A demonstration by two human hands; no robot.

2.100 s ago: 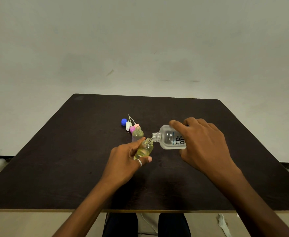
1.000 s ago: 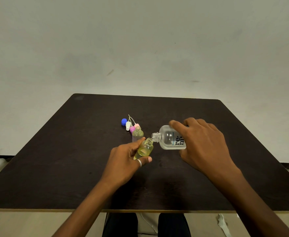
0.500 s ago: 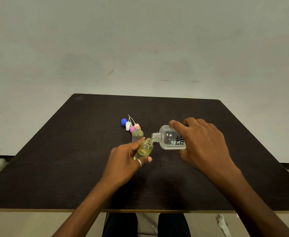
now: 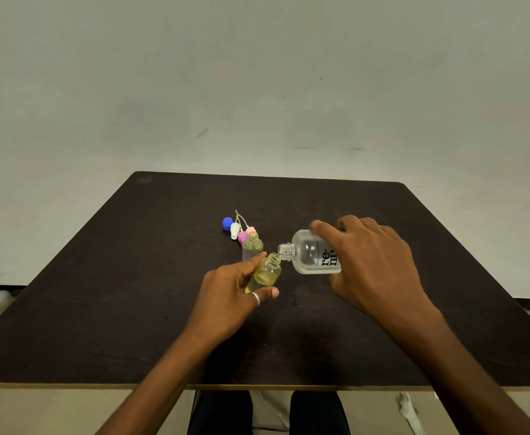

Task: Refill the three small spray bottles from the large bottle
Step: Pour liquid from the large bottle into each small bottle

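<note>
We see a dark brown table (image 4: 100, 293) before a plain pale wall (image 4: 257, 73); the floor below its near edge is light. Our right hand (image 4: 373, 265) is closed around the large bottle (image 4: 312, 252), which lies almost horizontal, its long axis running left to right and its open neck pointing left. The neck meets the mouth of a small spray bottle (image 4: 265, 273) (yellowish liquid inside), which our left hand (image 4: 232, 293) grips between thumb and fingers; this bottle is tilted, mouth up and to the right. Just behind it a second small bottle (image 4: 252, 244) stands upright on the table. Near that one lie the blue cap (image 4: 227, 223), a white spray head (image 4: 235, 230) and pink spray heads (image 4: 245, 233).
</note>
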